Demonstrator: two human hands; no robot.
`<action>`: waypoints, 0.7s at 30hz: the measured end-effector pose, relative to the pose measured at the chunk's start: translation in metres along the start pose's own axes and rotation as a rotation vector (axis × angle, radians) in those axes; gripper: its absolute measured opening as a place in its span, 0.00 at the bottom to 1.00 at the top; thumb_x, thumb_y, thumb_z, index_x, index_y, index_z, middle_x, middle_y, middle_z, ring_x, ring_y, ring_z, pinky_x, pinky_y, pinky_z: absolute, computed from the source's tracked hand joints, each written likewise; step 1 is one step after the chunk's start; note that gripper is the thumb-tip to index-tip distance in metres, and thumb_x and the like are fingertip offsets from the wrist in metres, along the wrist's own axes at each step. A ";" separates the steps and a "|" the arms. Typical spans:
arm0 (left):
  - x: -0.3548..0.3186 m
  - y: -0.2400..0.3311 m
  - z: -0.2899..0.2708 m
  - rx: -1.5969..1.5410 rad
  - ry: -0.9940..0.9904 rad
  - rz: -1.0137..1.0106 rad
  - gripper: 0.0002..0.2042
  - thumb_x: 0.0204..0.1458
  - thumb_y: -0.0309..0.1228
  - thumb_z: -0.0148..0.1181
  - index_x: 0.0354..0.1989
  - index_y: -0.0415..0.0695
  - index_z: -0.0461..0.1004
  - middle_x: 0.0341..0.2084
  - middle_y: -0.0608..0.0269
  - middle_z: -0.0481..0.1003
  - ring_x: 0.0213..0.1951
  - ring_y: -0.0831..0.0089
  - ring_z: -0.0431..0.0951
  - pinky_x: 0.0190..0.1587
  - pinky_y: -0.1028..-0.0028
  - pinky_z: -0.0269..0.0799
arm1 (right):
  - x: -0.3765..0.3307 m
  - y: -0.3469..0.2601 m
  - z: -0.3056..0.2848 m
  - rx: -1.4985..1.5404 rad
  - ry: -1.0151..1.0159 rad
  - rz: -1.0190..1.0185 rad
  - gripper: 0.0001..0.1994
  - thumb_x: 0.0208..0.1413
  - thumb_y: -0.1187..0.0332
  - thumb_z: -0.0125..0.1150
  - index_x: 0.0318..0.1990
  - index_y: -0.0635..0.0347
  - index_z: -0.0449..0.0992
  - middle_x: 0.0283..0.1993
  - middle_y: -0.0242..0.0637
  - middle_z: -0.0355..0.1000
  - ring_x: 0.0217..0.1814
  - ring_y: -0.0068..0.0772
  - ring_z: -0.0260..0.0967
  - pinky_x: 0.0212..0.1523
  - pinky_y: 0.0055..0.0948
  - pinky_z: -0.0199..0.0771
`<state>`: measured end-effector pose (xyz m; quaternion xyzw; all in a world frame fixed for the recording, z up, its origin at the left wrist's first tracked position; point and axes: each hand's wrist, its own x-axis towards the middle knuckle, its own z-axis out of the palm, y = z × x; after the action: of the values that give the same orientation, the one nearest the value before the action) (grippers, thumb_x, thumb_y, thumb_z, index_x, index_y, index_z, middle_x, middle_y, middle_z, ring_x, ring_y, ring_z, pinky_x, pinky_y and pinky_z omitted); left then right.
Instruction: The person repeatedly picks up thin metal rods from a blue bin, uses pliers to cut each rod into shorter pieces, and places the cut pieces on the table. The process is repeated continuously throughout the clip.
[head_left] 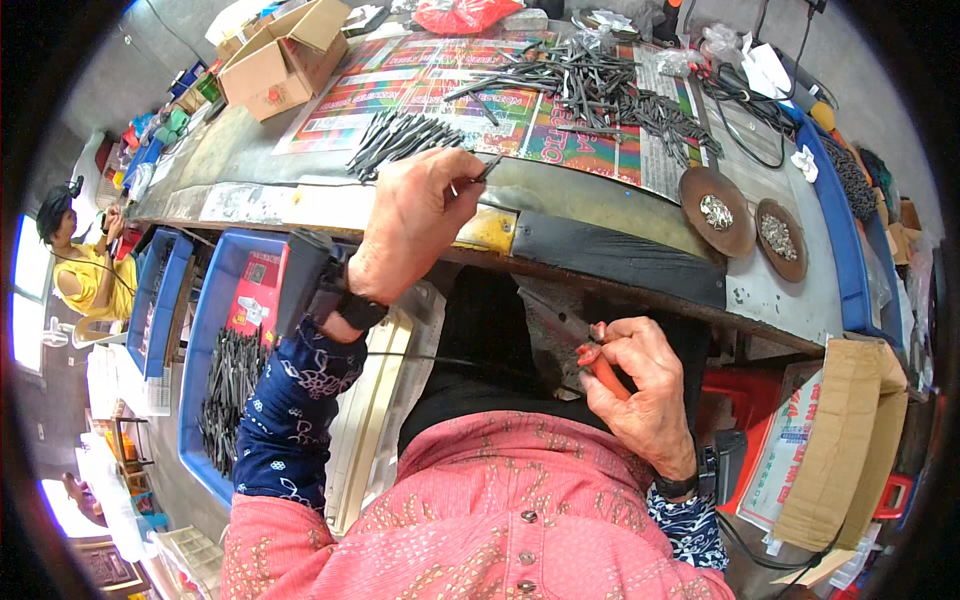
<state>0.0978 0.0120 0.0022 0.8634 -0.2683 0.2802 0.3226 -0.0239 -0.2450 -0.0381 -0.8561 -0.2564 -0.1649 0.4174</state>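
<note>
My left hand (418, 215) is raised over the table's near edge, its fingers pinched on a short thin black strip (490, 168). Just beyond it lies a neat pile of similar black strips (400, 138). Lower down, in front of my lap, my right hand (645, 385) is closed round pliers with orange-red handles (604, 374). The jaws of the pliers point up and left, apart from the strip. Two shallow brown dishes (704, 236) of small silvery metal pieces (778, 236) stand at the table's right side.
A larger loose heap of black strips (590, 85) covers the table's far right. An open cardboard box (285, 70) stands far left. Below the table, a blue crate (200, 440) holds more strips. Another cardboard box (840, 450) sits at right. A person in yellow (92, 275) is at far left.
</note>
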 end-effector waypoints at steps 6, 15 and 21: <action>-0.013 0.039 -0.021 -0.756 -0.317 -0.581 0.05 0.59 0.25 0.61 0.40 0.39 0.76 0.24 0.71 0.75 0.20 0.88 0.70 0.19 0.85 0.63 | 0.005 -0.006 -0.006 -0.216 0.138 -0.078 0.12 0.38 0.78 0.68 0.32 0.60 0.73 0.41 0.41 0.70 0.40 0.44 0.68 0.40 0.39 0.67; -0.039 0.067 -0.022 -1.197 -0.312 -0.699 0.06 0.61 0.26 0.59 0.43 0.37 0.74 0.29 0.59 0.80 0.16 0.82 0.73 0.17 0.84 0.67 | 0.001 -0.014 -0.016 -0.393 0.157 -0.135 0.13 0.38 0.72 0.68 0.35 0.59 0.74 0.43 0.41 0.69 0.44 0.44 0.67 0.45 0.44 0.63; -0.051 0.077 -0.021 -1.307 -0.300 -0.798 0.06 0.61 0.26 0.59 0.43 0.37 0.74 0.28 0.57 0.80 0.15 0.81 0.74 0.17 0.84 0.68 | -0.003 -0.015 -0.021 -0.424 0.153 -0.179 0.13 0.39 0.69 0.69 0.34 0.58 0.76 0.46 0.42 0.68 0.47 0.45 0.67 0.49 0.47 0.62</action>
<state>0.0061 -0.0081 0.0135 0.5579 -0.0888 -0.1916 0.8026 -0.0366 -0.2547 -0.0182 -0.8836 -0.2585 -0.3155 0.2300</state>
